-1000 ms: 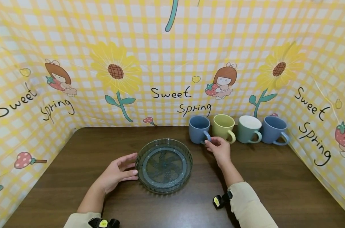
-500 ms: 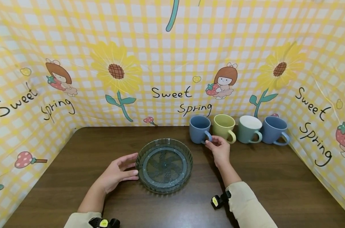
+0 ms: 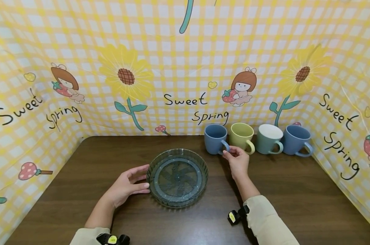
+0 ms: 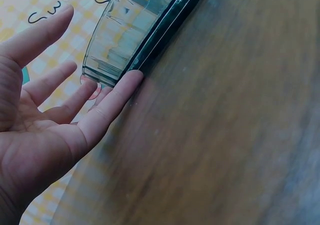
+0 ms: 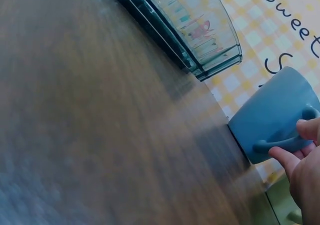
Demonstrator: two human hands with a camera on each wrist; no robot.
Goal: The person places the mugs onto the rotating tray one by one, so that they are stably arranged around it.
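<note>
A round, dark, see-through glass dish [image 3: 178, 178] sits on the brown table, its ribbed side wall [image 4: 120, 40] showing in the left wrist view. My left hand [image 3: 125, 187] is at the dish's left side, fingers spread and fairly straight, one fingertip touching near its base. With thumb and fingers, my right hand [image 3: 238, 162] pinches the handle of the leftmost blue mug [image 3: 215, 137]. That mug [image 5: 275, 117] stands upright at the back of the table. In the right wrist view, the right hand [image 5: 305, 172] is partly cut off by the frame edge.
Right of the held mug, in a row, stand a yellow-green mug [image 3: 240, 134], a green mug [image 3: 267, 143] with a white inside or top, and another blue mug [image 3: 295, 141]. A yellow checked cloth [image 3: 185, 68] rises behind the wooden table [image 3: 203, 228] and along both sides.
</note>
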